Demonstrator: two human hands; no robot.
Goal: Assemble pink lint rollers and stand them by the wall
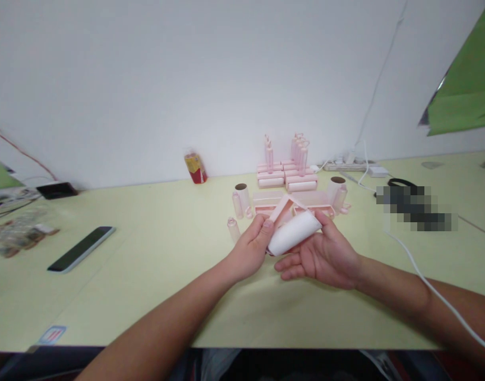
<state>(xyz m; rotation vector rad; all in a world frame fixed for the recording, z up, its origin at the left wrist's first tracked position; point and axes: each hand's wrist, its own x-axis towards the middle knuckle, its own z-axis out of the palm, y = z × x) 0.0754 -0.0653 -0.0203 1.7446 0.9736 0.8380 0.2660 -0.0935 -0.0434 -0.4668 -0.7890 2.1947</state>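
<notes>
My left hand (252, 246) is closed around the left end of a pink lint roller case, its thumb pressed on the edge. Inside the opened case sits a white paper roll (294, 233), tilted up toward the right. At the right end my right hand (330, 256) grips the same lint roller between thumb and forefinger, the lower fingers stretched out below. Behind the hands lie open pink cases (312, 198), partly hidden. Beside them stand two white rolls with brown cores (242, 194) (338, 185) and several clear pink handles (233, 228).
Several pink lint rollers with upright handles (302, 159) stand in rows near the wall. A red and yellow pack (196, 168) is at the back. On the left lies a phone (81, 248). A power strip (346, 165) and white cable (429, 288) are at right.
</notes>
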